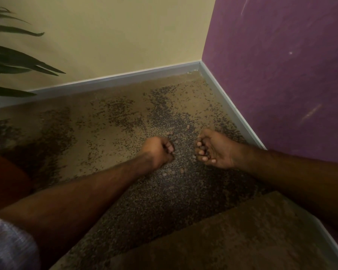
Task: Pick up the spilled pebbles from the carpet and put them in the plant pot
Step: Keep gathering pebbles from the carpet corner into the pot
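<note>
Small brownish pebbles (pixel 173 172) lie loose on the speckled brown carpet (pixel 98 133) near the room's corner, between and below my two hands. My left hand (pixel 159 152) is low over the carpet with its fingers curled into a fist; whether it holds pebbles is hidden. My right hand (pixel 213 149) lies palm up to the right, fingers curled round a few dark pebbles. The plant pot is out of view; only dark green leaves (pixel 18 61) reach in at the upper left.
A grey skirting board (pixel 113 77) runs along a yellow wall (pixel 105 32) and a purple wall (pixel 281 65), meeting in a corner behind the hands. An orange shape (pixel 0 172) sits at the left edge. A lighter carpet strip (pixel 232 230) lies at the lower right.
</note>
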